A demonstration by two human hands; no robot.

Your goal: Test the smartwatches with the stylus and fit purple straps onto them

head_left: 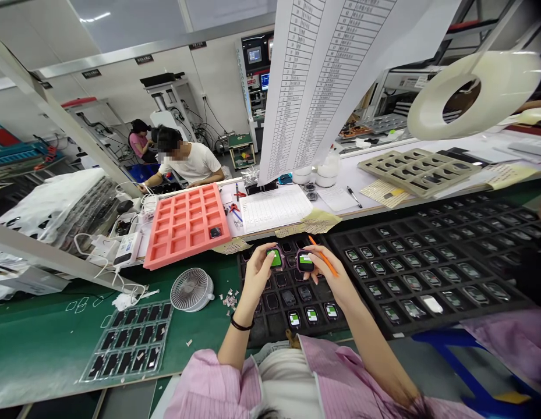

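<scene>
My left hand [258, 276] pinches a square smartwatch body [275, 258] with a lit green screen. My right hand [329, 270] grips a second smartwatch body [305, 262], its screen showing green and white, along with an orange stylus [325, 257]. The two watches are a short way apart, above a black compartment tray [287, 297]. Several more watches sit in that tray's cells. Another black tray [427, 265] full of watches lies to the right of my right hand.
A pink foam tray [187, 227] and a paper checklist [274, 208] lie on the bench ahead. A small white fan [191, 289] and a clear blister tray [130, 343] stand on the green mat at left. Beyond the bench, a co-worker [189, 163] sits at work.
</scene>
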